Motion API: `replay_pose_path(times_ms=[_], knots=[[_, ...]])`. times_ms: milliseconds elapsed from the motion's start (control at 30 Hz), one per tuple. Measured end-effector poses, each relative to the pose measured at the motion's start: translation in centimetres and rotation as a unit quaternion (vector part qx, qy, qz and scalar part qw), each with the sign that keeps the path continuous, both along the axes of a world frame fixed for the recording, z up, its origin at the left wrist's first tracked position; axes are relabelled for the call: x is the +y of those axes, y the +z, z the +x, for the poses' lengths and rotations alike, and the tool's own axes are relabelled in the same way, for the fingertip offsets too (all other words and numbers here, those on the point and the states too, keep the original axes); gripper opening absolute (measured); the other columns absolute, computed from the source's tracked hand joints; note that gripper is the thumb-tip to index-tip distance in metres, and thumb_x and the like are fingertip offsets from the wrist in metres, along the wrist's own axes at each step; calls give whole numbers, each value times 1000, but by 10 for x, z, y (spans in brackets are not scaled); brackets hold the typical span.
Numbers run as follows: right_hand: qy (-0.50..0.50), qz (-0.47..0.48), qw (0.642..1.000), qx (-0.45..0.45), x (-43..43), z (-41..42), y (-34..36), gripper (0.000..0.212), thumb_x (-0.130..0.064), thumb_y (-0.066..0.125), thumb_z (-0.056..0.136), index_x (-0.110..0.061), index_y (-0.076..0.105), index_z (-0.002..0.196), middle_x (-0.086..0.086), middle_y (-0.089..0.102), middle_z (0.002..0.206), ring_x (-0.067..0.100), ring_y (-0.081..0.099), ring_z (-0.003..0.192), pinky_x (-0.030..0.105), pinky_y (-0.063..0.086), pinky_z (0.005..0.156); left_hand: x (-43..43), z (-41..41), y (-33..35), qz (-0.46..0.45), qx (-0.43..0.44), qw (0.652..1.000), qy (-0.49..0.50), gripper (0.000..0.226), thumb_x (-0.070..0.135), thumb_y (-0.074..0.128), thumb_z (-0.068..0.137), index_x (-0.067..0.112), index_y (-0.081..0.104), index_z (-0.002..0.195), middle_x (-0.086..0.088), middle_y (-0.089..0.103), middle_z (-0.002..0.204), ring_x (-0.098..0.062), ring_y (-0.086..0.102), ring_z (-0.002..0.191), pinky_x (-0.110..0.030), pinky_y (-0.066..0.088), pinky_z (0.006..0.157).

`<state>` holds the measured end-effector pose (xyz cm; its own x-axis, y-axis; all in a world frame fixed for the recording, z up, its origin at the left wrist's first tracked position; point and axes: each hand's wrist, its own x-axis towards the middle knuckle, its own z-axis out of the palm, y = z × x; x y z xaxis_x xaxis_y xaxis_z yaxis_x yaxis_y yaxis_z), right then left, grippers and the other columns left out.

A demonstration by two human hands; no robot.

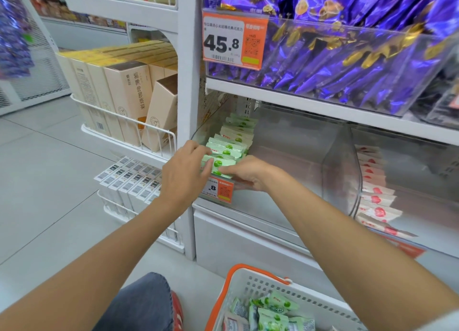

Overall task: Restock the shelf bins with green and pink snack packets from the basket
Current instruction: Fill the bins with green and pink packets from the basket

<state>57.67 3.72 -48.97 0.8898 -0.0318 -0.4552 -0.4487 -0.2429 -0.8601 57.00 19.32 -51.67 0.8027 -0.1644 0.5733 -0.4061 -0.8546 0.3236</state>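
A row of green snack packets (229, 147) stands in the left clear bin (298, 157) on the lower shelf. Both hands are at the front of that row. My left hand (185, 171) holds the front packets from the left, with its fingers curled over them. My right hand (248, 171) presses against them from the right, thumb on the packet face. Pink packets (375, 194) stand in a row in the right clear bin. The white basket (250, 281) with orange handle sits on the floor below, holding several loose green packets (273, 313).
An orange price tag (219, 189) hangs on the bin front under my hands. Purple packets (347, 57) fill the bin on the shelf above. Wire racks of cream boxes (124, 92) stand to the left. My knee (146, 303) is beside the basket.
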Motion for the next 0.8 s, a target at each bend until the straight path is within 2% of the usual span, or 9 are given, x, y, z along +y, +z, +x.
replay_pose_path(times_ms=[67, 133, 200, 267, 333, 467, 633, 700, 800], knots=[[-5, 10, 1000, 17, -10, -1, 7, 34, -36, 70, 87, -10, 61, 108, 9, 65, 105, 25, 65, 97, 37, 56, 87, -11, 3, 4, 0, -55, 998, -32, 15, 24, 58, 94, 17, 68, 102, 0, 62, 100, -20, 57, 90, -30, 42, 63], [-51, 18, 998, 10, -25, 4, 8, 56, -55, 58, 90, -17, 50, 130, 10, 54, 128, 28, 55, 115, 42, 48, 99, -24, 12, 7, 16, -57, 993, -97, 23, 18, 52, 94, 11, 69, 106, -5, 65, 105, -25, 57, 100, -38, 47, 78], [-115, 66, 991, -8, -31, 10, 7, 65, -59, 41, 96, -24, 30, 150, 6, 30, 156, 28, 34, 140, 49, 30, 114, -35, 23, 10, 59, 8, 989, -132, 40, 21, 39, 97, 10, 61, 127, -8, 60, 130, -26, 51, 121, -40, 38, 101], [-149, 119, 981, -17, -28, 21, 0, 68, -62, 28, 98, -23, 23, 153, 2, 17, 161, 23, 19, 147, 46, 16, 120, -40, 31, 7, 103, 71, 984, -126, 48, 24, 30, 102, 11, 41, 147, -8, 40, 152, -23, 33, 141, -37, 22, 115], [-160, 140, 977, -18, -16, 38, -6, 76, -71, 22, 93, -24, 31, 151, -1, 24, 159, 20, 26, 145, 42, 18, 119, -40, 37, 3, 142, 117, 977, -113, 52, 28, 25, 104, 13, 24, 154, -6, 21, 161, -19, 16, 149, -37, 10, 121], [-133, 160, 977, -40, -14, 85, -42, 96, -86, 20, 77, -26, 29, 152, 1, 29, 157, 22, 34, 142, 47, 24, 118, -39, 39, 3, 185, 158, 964, -105, 53, 29, 20, 105, 10, 19, 155, -9, 12, 163, -19, 8, 151, -39, 5, 122], [-206, 148, 967, -35, -25, 70, -9, 79, -71, 16, 94, -19, 29, 151, 5, 29, 157, 22, 31, 143, 40, 22, 117, -41, 40, 2, 188, 187, 960, -88, 57, 31, 18, 105, 10, 7, 156, -7, 1, 164, -19, -3, 151, -36, -3, 122], [-215, 168, 961, -50, -30, 83, -10, 81, -71, 18, 93, -15, 36, 148, 9, 41, 150, 25, 42, 136, 37, 32, 111, -41, 41, 2, 199, 196, 957, -84, 58, 33, 17, 105, 9, 3, 156, -8, -2, 164, -20, -5, 151, -36, -3, 122], [-201, 230, 949, -79, -44, 152, -64, 120, -100, 25, 52, -24, 45, 143, 8, 48, 146, 28, 51, 129, 50, 34, 112, -41, 43, 2, 212, 209, 951, -83, 61, 36, 10, 102, 8, 1, 156, -9, -3, 164, -20, -5, 151, -37, -3, 122]])
